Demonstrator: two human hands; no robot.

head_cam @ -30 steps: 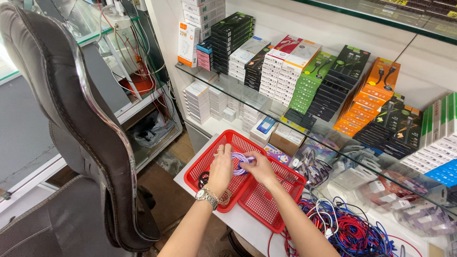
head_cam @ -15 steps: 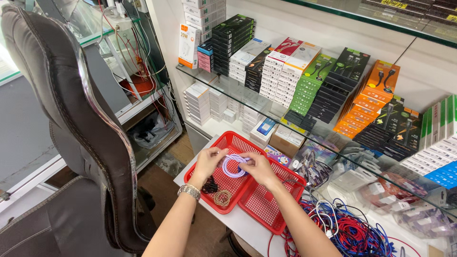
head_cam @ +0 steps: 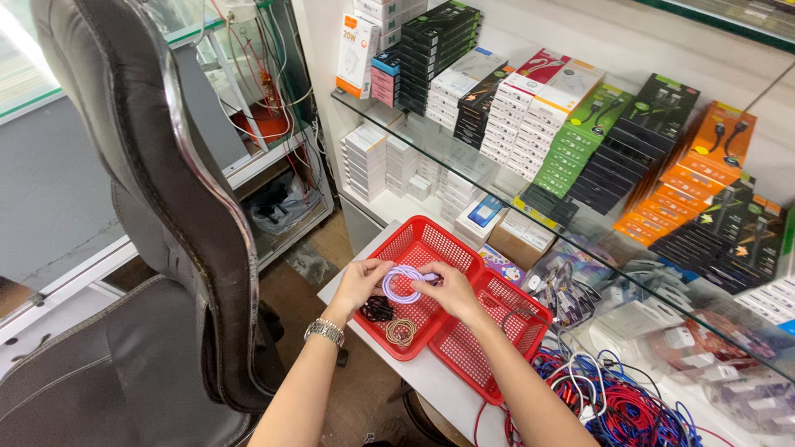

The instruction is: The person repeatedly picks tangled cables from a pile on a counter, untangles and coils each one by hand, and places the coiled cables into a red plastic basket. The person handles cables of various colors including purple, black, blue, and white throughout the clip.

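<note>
Holding a coiled lilac cable point(head_cam: 403, 284) above the left red basket point(head_cam: 414, 248), I pinch it from both sides: my left hand point(head_cam: 362, 281) grips its left edge, my right hand point(head_cam: 451, 290) its right, fingers pressed onto the loop. Below it in the basket lie rubber bands point(head_cam: 401, 331) and a black bundle point(head_cam: 378, 309). A second red basket point(head_cam: 497, 331) sits just right on the white bench point(head_cam: 431, 381).

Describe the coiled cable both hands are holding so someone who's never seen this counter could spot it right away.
Find the two red mesh baskets on the white counter below the glass shelf. Over the left basket, the left hand and right hand hold a small coiled cable. It is pale lilac, unlike the black bundle and tan rubber bands lying below it.
</note>
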